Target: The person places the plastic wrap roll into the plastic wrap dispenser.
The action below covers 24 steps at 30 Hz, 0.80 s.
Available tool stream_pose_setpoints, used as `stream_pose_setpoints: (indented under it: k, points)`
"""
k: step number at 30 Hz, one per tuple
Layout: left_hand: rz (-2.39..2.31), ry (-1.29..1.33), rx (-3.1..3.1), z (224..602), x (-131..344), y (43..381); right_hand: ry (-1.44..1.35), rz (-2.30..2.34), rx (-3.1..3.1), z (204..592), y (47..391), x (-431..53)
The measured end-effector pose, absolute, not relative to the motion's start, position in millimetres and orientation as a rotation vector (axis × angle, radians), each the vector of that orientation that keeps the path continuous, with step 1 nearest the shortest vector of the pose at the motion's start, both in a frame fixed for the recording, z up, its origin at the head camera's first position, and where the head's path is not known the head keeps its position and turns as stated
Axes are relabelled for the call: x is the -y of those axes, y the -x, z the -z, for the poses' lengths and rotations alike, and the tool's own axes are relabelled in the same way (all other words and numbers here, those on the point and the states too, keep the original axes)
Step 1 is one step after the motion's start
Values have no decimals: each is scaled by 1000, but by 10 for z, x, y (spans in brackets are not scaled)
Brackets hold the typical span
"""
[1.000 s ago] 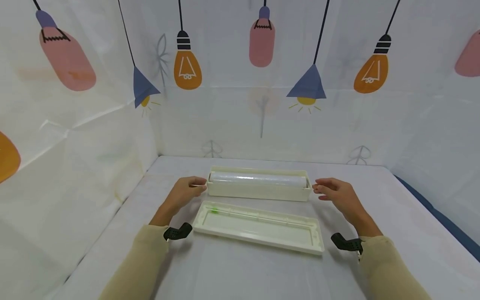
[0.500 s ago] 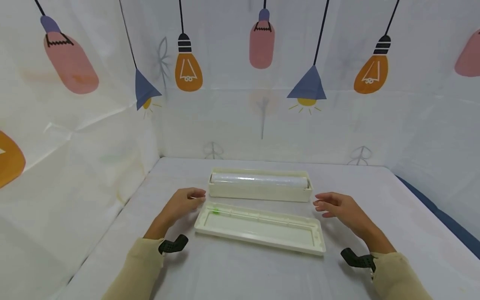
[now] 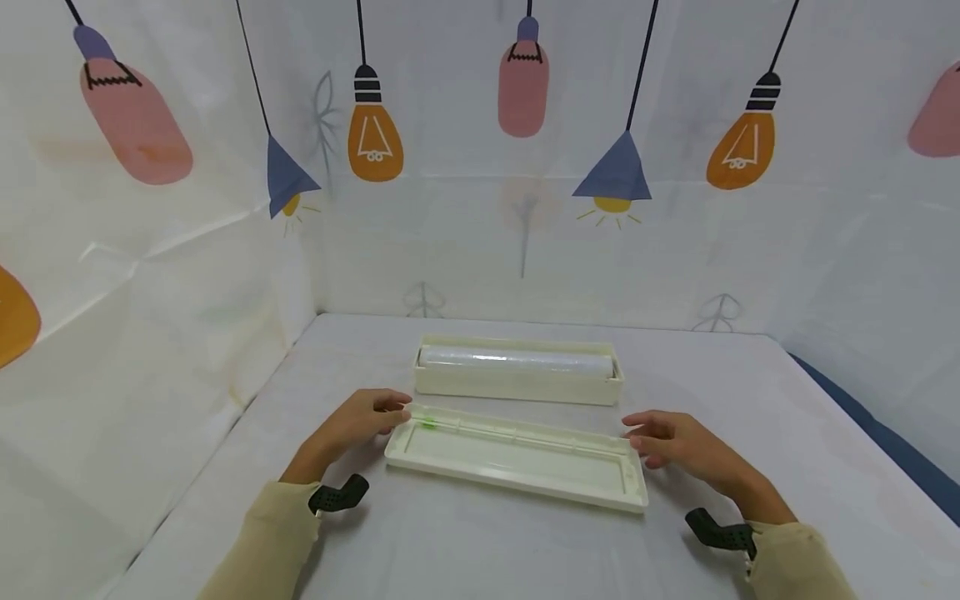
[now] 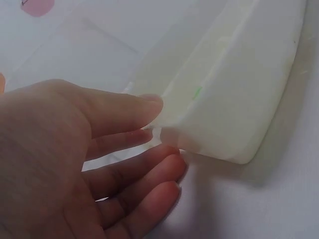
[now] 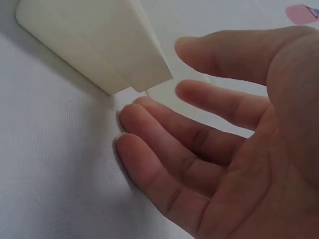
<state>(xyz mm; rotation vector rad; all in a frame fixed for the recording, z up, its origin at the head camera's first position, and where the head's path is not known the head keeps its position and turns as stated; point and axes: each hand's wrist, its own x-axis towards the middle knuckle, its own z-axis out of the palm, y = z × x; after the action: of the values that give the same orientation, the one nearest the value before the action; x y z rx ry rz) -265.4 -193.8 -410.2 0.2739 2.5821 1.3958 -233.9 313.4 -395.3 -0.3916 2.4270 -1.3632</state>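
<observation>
A long cream plastic lid (image 3: 517,462) lies upturned on the table, with a green mark near its far left corner. Behind it stands the matching open box (image 3: 517,386), and a roll of clear plastic wrap (image 3: 517,360) lies inside. My left hand (image 3: 363,421) is at the lid's left end; in the left wrist view its thumb (image 4: 132,112) overlaps the lid's corner, fingers loosely bent below. At the right end is my right hand (image 3: 686,446). Its fingertips (image 5: 134,117) are just off the lid's corner in the right wrist view, thumb and fingers spread.
The table (image 3: 480,558) has a white cover. A white sheet (image 3: 465,242) printed with lamps and bulbs closes the back and left side. Dark blue fabric (image 3: 877,429) shows along the right edge.
Both hands have come back towards the body, from the two ends of the box to the two ends of the lid. Box and lid keep their places.
</observation>
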Motion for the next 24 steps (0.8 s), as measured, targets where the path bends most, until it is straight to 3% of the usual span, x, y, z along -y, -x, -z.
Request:
stream_pose_setpoints:
  k: [15,24]
  points:
    - [-1314,-237,-2655,4142,1904,2687,453,1058,-2554,3954,2305,-3074]
    - [-1408,-208,-2621,4128,1906,2663,483,1136,-2565,4000,2299,-3045]
